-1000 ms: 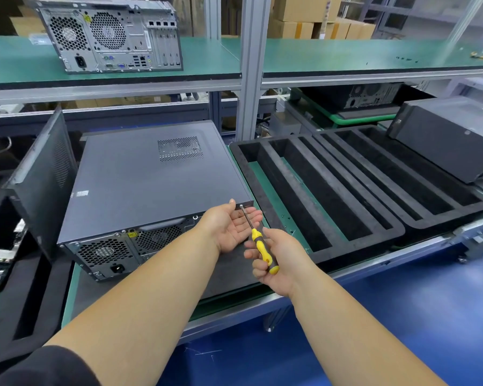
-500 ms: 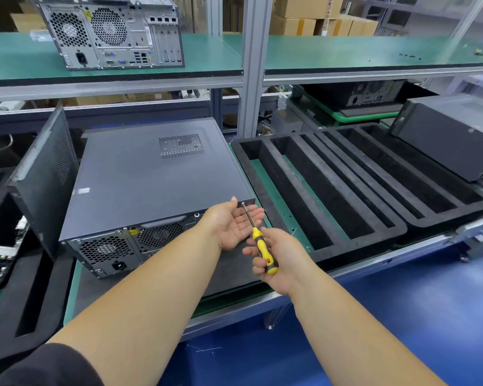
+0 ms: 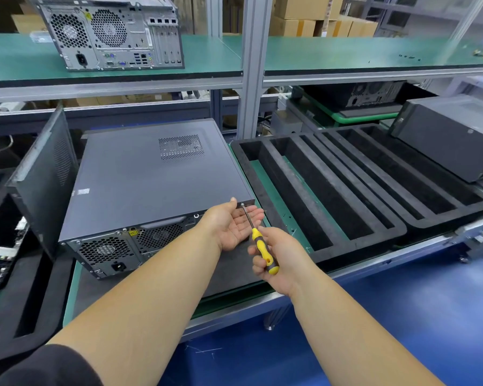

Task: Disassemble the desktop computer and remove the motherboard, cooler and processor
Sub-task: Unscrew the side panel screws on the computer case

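Observation:
A dark grey desktop computer (image 3: 151, 179) lies on its side on the bench, its rear panel with fan grilles facing me and its side cover closed. My right hand (image 3: 276, 257) grips a yellow-and-black screwdriver (image 3: 262, 252). The screwdriver's tip sits on a screw (image 3: 242, 204) at the case's rear right corner. My left hand (image 3: 234, 224) lies palm up with relaxed fingers just under that corner, beneath the screwdriver shaft. The motherboard, cooler and processor are hidden inside the case.
Black foam trays with long slots (image 3: 346, 190) lie right of the case. A loose side panel (image 3: 45, 174) leans at the left. Another computer (image 3: 112, 34) stands on the upper green shelf, and a black case (image 3: 452, 140) sits at the far right. Small screws (image 3: 286, 218) lie on the green mat.
Both hands keep the same pose at the corner screw. The view has shifted only slightly.

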